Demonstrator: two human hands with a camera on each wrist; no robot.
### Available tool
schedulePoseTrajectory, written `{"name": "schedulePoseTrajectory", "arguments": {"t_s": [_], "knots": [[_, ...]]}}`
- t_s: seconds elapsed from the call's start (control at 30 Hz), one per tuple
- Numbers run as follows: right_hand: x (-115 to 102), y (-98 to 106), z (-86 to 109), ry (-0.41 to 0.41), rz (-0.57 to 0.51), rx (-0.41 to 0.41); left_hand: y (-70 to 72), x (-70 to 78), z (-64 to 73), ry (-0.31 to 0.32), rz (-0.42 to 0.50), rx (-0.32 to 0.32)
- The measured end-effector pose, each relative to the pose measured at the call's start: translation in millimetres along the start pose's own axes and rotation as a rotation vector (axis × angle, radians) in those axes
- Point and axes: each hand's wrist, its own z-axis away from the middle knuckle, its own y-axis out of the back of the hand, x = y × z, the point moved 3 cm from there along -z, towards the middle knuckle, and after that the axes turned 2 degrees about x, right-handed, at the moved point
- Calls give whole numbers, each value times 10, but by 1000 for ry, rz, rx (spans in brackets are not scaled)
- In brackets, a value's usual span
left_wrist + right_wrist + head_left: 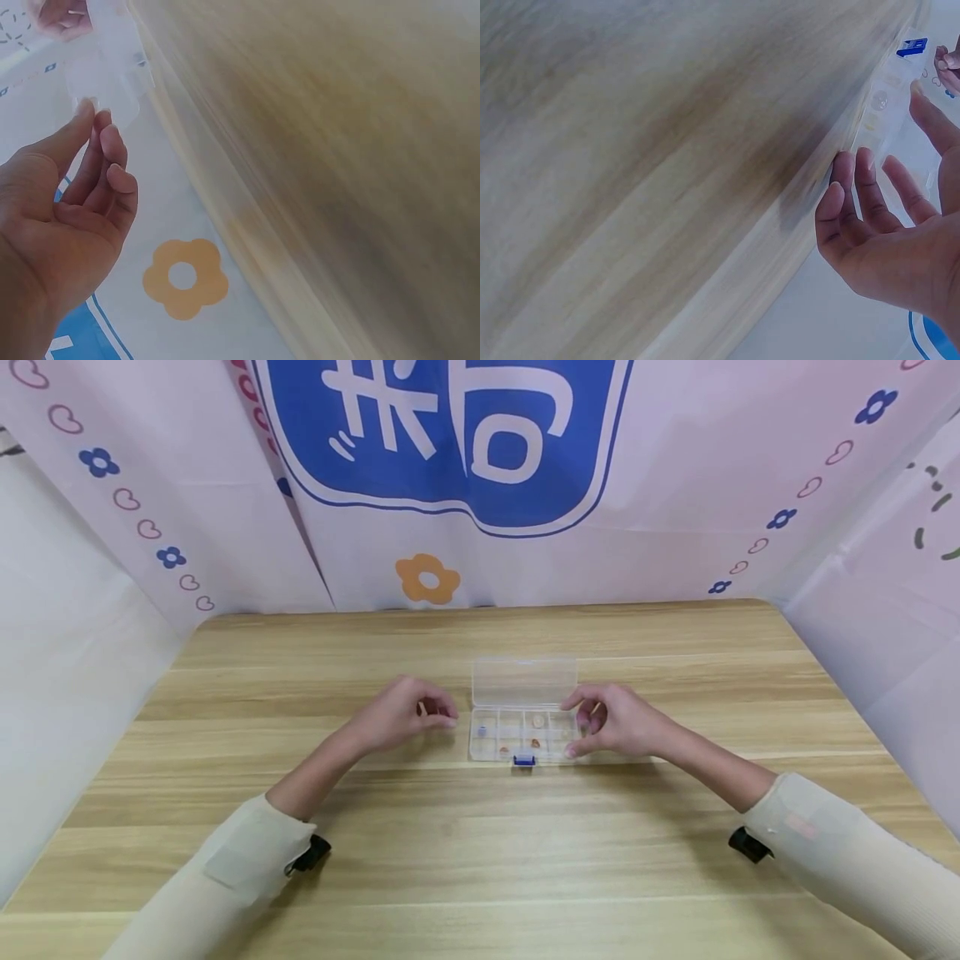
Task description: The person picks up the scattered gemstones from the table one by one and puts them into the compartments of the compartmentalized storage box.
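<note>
A clear plastic compartment box (486,748) lies on the table with its lid (525,682) raised at the back. At the front is a blue latch (524,761). Small pieces sit in its compartments, among them a bluish one (482,731), a pale round one (537,722) and an orange-brown one (535,743). My right hand (618,722) spans the box's right end, thumb at the front corner and forefinger at the back one. Just off the left end is my left hand (408,714), fingers loosely bent and thumb near the fingertips, with nothing visible between them.
The wood-grain table (480,860) extends around the box on all sides. Behind it hangs a white cloth (645,560) with a large blue emblem and an orange flower (427,579). A dark strap piece (307,853) shows under the left sleeve, another (750,845) under the right.
</note>
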Motion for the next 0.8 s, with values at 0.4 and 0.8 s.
{"name": "schedulePoseTrajectory", "arguments": {"t_s": [0.4,0.8], "knots": [[9,2,-2,-8,9,1,-33,71,-64,-9,-26,26],[16,0,-1,3,9,6,-115,112,-130,-22,-10,-11]]}}
